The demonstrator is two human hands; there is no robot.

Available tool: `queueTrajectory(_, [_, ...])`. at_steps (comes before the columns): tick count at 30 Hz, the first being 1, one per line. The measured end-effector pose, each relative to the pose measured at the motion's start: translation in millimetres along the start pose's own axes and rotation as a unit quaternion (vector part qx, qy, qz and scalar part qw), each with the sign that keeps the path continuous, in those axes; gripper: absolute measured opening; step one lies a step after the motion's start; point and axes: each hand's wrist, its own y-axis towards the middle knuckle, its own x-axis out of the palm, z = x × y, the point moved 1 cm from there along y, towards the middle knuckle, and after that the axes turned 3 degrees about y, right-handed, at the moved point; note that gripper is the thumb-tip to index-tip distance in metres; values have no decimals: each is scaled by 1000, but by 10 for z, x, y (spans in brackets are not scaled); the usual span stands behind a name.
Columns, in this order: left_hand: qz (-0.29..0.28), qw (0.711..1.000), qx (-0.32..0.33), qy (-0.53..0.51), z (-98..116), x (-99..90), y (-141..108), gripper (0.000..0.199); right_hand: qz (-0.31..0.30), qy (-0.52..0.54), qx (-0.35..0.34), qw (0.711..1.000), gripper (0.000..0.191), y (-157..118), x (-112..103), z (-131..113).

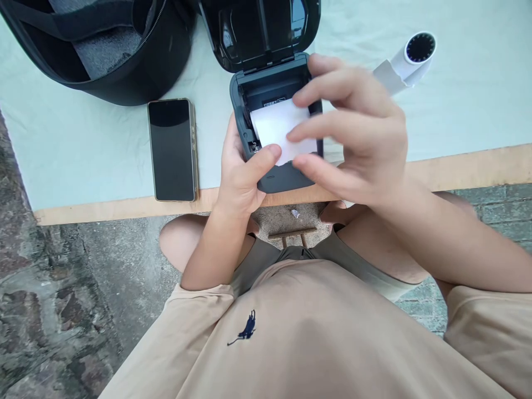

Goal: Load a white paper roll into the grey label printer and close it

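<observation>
A dark grey portable printer point(286, 180) is held near the table's front edge, its black lid point(266, 33) swung up and back. Inside the bay lies a roll of white paper point(274, 123). My left hand point(245, 172) grips the printer's left side, the thumb resting on the paper's loose end. Over the right side of the bay hovers my right hand point(353, 127), its fingers apart and slightly blurred. Those fingertips are at or just above the paper; whether they touch it I cannot tell.
On the table's pale green cloth point(103, 149) a black smartphone point(172, 149) lies left of the printer. An unzipped black case point(133, 72) stands at the back left. Another white paper roll point(405, 61), partly unwound, is at the right. A paper scrap point(295, 213) lies below the table edge.
</observation>
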Motion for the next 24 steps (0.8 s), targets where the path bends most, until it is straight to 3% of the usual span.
queueTrajectory(3, [2,999,18,28,-46,-44,8,43,36,88,160,983,29,-22,5,8])
queueTrajectory(6, [5,999,24,46,-95,-93,20,51,8,190,256,948,46,-33,35,2])
queueTrajectory(13, [3,998,17,65,-113,-118,14,55,-61,336,312,887,73,-62,105,24])
queueTrajectory(17, [22,996,26,82,-159,-125,43,60,-60,355,301,883,82,-114,116,70])
queueTrajectory(24, [19,997,26,74,-217,-135,98,70,-49,316,270,908,74,-143,93,90])
